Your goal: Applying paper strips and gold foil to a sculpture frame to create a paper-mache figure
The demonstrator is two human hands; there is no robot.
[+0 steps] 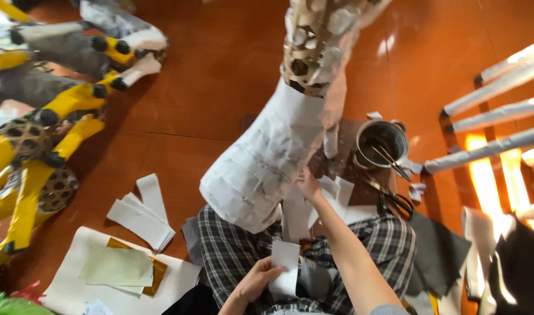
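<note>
White paper-covered woven form (267, 157), long axis running up and away from the lap, lies just ahead of the right hand (309, 188), whose fingers press flat on its lower edge, while the left hand (256, 280), nearer the body, pinches a white paper strip (284, 268).

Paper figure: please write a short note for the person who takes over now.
Left hand holds a white paper strip over the lap.
Right hand presses on the paper figure's lower edge.
The figure's lower part is covered in white paper; its woven top is mostly bare.
More strips lie on the floor, left. Metal pot and scissors sit right.
</note>
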